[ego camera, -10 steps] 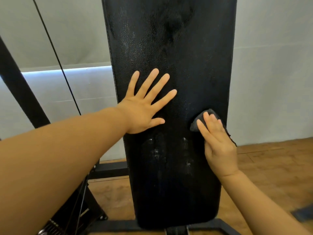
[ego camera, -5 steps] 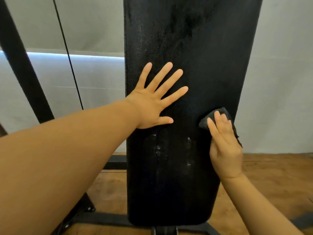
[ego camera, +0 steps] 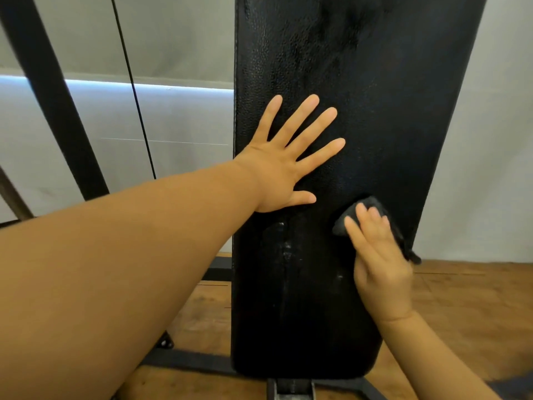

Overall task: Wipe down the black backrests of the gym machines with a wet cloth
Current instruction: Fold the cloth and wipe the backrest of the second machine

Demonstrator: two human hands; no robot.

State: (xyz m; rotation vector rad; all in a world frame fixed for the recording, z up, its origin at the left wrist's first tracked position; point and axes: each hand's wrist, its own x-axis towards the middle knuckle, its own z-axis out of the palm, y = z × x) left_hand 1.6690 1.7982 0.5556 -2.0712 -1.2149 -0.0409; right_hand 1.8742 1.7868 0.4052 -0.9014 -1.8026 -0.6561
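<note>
R hand [ego camera: 380,261] flat, pressing cloth [ego camera: 350,216] under fingers on backrest [ego camera: 375,111]; L hand [ego camera: 284,168] splayed.

Two hands [ego camera: 277,171], one cloth [ego camera: 360,212], one backrest [ego camera: 331,67]

Grey wall [ego camera: 178,39], light strip [ego camera: 173,88], wooden floor [ego camera: 461,298].

Black backrest [ego camera: 331,298]: long padded panel, pebbled vinyl, standing near upright, rounded bottom edge, whitish smears on lower middle. Wet cloth [ego camera: 350,219]: dark grey, bunched, pressed flat against backrest's right side, one corner trailing past the right edge.
</note>
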